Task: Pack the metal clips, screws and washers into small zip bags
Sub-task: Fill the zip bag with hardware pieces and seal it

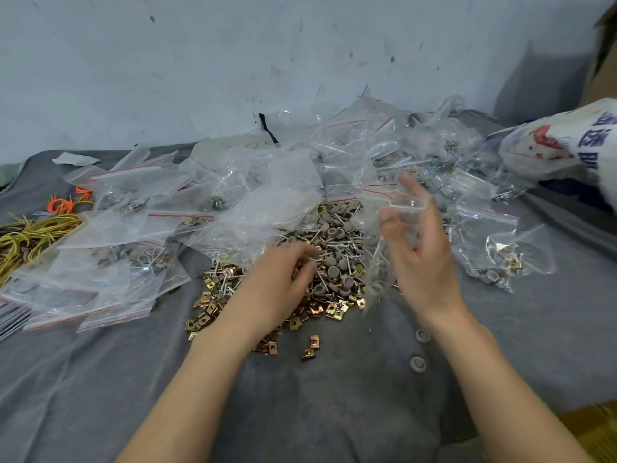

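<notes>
Grey cloth (334, 396) w/ clips (207, 309), zip bags (110, 235)

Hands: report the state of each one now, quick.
Left hand: fingers curled in the loose hardware pile; a grip cannot be told.
Right hand: pinches a clear zip bag.

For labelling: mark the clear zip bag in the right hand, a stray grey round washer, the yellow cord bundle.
clear plastic zip bag (377, 279): head view, lower body.
stray grey round washer (412, 364): head view, rim.
yellow cord bundle (23, 237): head view, middle loops.
</notes>
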The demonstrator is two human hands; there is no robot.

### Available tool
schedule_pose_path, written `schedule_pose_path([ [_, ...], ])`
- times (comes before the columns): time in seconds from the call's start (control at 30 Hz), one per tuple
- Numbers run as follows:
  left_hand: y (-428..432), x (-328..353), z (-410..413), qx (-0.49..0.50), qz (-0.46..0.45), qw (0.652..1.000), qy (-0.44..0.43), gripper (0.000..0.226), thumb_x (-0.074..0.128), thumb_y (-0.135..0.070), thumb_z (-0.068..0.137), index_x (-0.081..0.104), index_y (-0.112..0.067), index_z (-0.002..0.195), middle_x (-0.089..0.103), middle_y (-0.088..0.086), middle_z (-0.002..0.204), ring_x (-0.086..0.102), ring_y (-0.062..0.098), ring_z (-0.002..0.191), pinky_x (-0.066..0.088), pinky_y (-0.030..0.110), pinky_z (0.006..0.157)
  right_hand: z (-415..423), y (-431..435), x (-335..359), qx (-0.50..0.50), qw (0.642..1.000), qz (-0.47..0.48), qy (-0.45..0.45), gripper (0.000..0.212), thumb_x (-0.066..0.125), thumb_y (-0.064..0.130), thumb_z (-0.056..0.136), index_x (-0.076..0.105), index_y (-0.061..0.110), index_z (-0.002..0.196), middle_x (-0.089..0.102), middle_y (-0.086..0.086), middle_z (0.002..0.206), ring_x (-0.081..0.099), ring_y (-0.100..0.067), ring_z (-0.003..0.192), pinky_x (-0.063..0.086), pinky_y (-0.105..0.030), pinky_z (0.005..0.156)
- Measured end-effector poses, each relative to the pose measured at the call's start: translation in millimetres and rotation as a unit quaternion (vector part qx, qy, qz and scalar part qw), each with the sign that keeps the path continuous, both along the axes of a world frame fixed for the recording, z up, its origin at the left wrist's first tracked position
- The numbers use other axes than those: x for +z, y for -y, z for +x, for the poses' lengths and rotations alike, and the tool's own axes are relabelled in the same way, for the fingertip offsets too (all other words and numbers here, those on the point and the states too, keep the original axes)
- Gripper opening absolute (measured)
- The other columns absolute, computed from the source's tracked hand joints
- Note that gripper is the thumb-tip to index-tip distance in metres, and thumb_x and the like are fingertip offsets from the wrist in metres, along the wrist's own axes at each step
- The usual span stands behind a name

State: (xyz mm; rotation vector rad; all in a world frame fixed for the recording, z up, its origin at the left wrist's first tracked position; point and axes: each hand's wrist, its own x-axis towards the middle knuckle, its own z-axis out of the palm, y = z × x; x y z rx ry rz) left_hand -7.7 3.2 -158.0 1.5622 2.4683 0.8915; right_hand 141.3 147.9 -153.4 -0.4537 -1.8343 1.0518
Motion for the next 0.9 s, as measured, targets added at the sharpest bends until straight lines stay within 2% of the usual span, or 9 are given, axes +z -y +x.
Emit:
schedule_pose_path([
  [0.07, -4, -4, 8, -0.006, -0.021, 0.998, -0.053, 0.030, 0.047, -0.035, 0.102, 0.058, -0.029, 0.129, 0.059, -0.007, 0.120, 0.051, 0.014, 0.114, 0.042, 0.035, 0.099, 3, -4, 1, -0.011, 1.000, 0.001, -0.008, 0.060, 0.050, 0.061, 0.094, 0.036, 0.035, 0.147, 0.042, 0.050, 0.128, 0.058, 0.009, 0.112, 0.045, -0.005, 0.085],
  [0.13, -9, -10, 16, 0.006, -0.045, 0.992, -0.116, 0.034, 0.042, -0.041, 0.103, 0.055, -0.032, 0.133, 0.055, -0.005, 0.122, 0.048, 0.019, 0.114, 0.038, 0.037, 0.100, 6, -7, 0, -0.024, 1.000, 0.007, -0.006, 0.059, 0.051, 0.061, 0.095, 0.036, 0.038, 0.148, 0.039, 0.042, 0.136, 0.058, 0.008, 0.113, 0.045, -0.006, 0.086],
  [0.3, -18, -19, 26, 0.046, -0.030, 0.974, -0.220, 0.030, 0.041, -0.040, 0.104, 0.057, -0.029, 0.127, 0.055, -0.003, 0.117, 0.050, 0.022, 0.112, 0.039, 0.035, 0.093, 6, -9, -4, -0.039, 0.999, 0.016, 0.004, 0.059, 0.051, 0.063, 0.096, 0.034, 0.041, 0.148, 0.036, 0.040, 0.139, 0.058, 0.005, 0.115, 0.049, -0.032, 0.099],
  [0.37, -19, -21, 27, 0.036, -0.033, 0.967, -0.248, 0.029, 0.041, -0.036, 0.105, 0.057, -0.030, 0.128, 0.056, -0.004, 0.118, 0.051, 0.023, 0.112, 0.039, 0.035, 0.091, 6, -9, -4, -0.040, 0.999, 0.016, 0.002, 0.060, 0.050, 0.065, 0.095, 0.033, 0.042, 0.147, 0.037, 0.041, 0.138, 0.059, 0.005, 0.114, 0.050, -0.033, 0.099],
  [0.47, -20, -23, 28, 0.030, -0.054, 0.961, -0.270, 0.033, 0.048, -0.028, 0.103, 0.050, -0.034, 0.135, 0.053, -0.004, 0.122, 0.049, 0.023, 0.115, 0.038, 0.035, 0.091, 5, -8, -4, -0.045, 0.999, 0.021, 0.000, 0.061, 0.050, 0.067, 0.095, 0.033, 0.043, 0.148, 0.036, 0.041, 0.138, 0.058, 0.005, 0.113, 0.048, -0.026, 0.097],
  [0.57, -23, -23, 29, 0.037, -0.070, 0.960, -0.270, 0.029, 0.048, -0.024, 0.102, 0.050, -0.029, 0.131, 0.051, -0.002, 0.123, 0.047, 0.024, 0.117, 0.037, 0.036, 0.091, 4, -7, -3, -0.047, 0.999, 0.026, 0.000, 0.064, 0.048, 0.071, 0.093, 0.033, 0.043, 0.148, 0.038, 0.043, 0.134, 0.058, 0.006, 0.112, 0.043, -0.008, 0.088],
  [0.67, -24, -23, 29, 0.041, -0.078, 0.960, -0.265, 0.022, 0.047, -0.021, 0.101, 0.053, -0.024, 0.122, 0.050, -0.002, 0.123, 0.047, 0.024, 0.116, 0.037, 0.036, 0.090, 3, -7, -4, -0.043, 0.999, 0.029, 0.009, 0.063, 0.047, 0.071, 0.094, 0.032, 0.044, 0.149, 0.037, 0.042, 0.136, 0.057, 0.009, 0.113, 0.043, -0.015, 0.088],
  [0.73, -21, -23, 28, 0.032, -0.073, 0.962, -0.261, 0.024, 0.049, -0.019, 0.100, 0.052, -0.026, 0.122, 0.049, -0.003, 0.124, 0.047, 0.023, 0.116, 0.036, 0.035, 0.091, 2, -6, -5, -0.040, 0.999, 0.028, 0.013, 0.064, 0.047, 0.070, 0.094, 0.032, 0.042, 0.149, 0.037, 0.040, 0.138, 0.057, 0.009, 0.113, 0.043, -0.015, 0.088],
  [0.9, -18, -25, 29, 0.019, -0.059, 0.962, -0.266, 0.034, 0.047, -0.022, 0.102, 0.046, -0.029, 0.136, 0.048, -0.002, 0.130, 0.046, 0.023, 0.120, 0.037, 0.038, 0.097, 0, -3, -4, -0.034, 0.999, 0.031, 0.019, 0.065, 0.047, 0.068, 0.095, 0.034, 0.037, 0.150, 0.036, 0.039, 0.137, 0.053, 0.017, 0.112, 0.036, 0.002, 0.083],
])
